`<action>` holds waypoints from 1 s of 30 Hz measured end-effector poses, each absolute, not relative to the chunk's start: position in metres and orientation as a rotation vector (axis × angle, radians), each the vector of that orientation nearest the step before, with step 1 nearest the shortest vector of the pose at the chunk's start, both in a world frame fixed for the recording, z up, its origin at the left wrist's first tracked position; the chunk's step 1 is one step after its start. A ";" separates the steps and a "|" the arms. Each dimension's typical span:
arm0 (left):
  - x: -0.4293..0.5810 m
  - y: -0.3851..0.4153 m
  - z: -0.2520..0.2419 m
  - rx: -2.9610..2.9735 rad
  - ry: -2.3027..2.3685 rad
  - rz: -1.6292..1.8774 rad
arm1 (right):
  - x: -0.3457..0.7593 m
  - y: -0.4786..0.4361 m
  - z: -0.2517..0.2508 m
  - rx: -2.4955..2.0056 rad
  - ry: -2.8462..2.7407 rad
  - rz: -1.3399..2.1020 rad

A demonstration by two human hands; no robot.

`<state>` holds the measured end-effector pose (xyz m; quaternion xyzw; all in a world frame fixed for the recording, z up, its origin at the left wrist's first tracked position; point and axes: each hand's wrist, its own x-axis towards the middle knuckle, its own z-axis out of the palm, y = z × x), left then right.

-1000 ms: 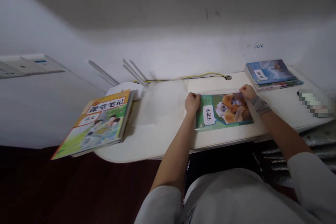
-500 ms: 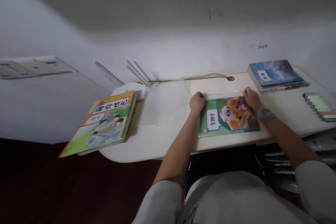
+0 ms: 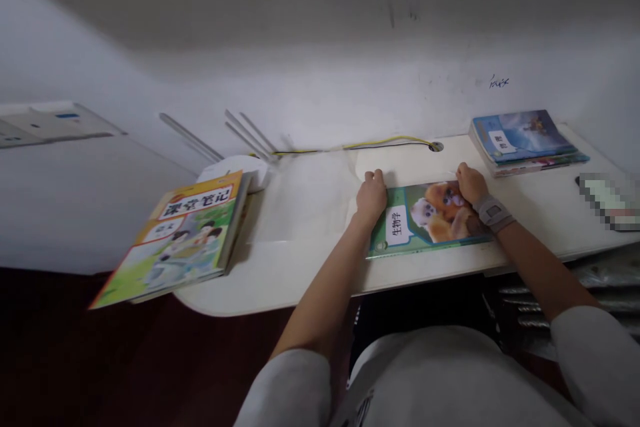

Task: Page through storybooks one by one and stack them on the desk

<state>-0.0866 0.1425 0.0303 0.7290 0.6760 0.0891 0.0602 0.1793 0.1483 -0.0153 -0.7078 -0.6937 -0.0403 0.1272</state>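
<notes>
While curled left hand and right hand grip the green biology textbook's upper corners, its long axis parallels the table edge.

Dim flat light, soft shadows, warped edges
</notes>
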 end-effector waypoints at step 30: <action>-0.091 0.093 -0.003 2.178 2.007 0.202 | 0.160 0.084 -0.016 -1.802 -2.342 -0.083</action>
